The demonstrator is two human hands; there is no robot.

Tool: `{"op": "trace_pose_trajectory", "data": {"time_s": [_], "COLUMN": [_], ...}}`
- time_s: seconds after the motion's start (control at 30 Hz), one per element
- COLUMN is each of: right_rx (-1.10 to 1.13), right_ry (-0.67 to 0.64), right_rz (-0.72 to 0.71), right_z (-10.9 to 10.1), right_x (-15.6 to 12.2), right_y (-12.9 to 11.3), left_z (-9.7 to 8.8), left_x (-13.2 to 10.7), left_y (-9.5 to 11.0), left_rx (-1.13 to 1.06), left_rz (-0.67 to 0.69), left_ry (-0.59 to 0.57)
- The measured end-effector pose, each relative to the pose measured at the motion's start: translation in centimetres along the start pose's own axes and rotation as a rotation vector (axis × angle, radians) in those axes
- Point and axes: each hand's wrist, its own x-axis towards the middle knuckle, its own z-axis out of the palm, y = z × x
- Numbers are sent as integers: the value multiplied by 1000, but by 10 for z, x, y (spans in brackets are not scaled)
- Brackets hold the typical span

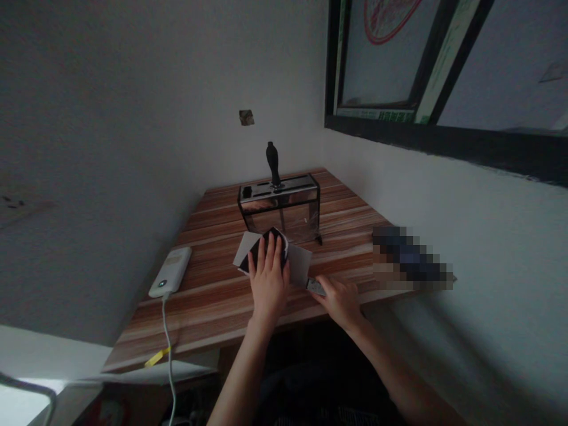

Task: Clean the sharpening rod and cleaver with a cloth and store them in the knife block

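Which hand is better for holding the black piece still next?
Probably the left hand: it lies spread over the black piece. The right hand is off to the side, holding a small grey object by the pale sheet.

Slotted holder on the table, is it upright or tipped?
Upright: the slotted holder stands with its top facing up and a black handle rising from it.
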Motion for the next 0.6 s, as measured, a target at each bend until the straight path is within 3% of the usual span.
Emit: {"op": "trace_pose_trajectory", "data": {"time_s": [0.3,0.6], "right_rx": [10,28], "right_ry": [-56,-87], "right_rz": [14,26], "right_z": [1,1], "right_x": [-2,-1], "right_y": [2,1], "left_z": [5,6], "left_x": [-23,-30], "left_y": [42,46], "left_rx": [-65,-69], "left_rz": [156,180], "left_ry": [-73,-85]}}
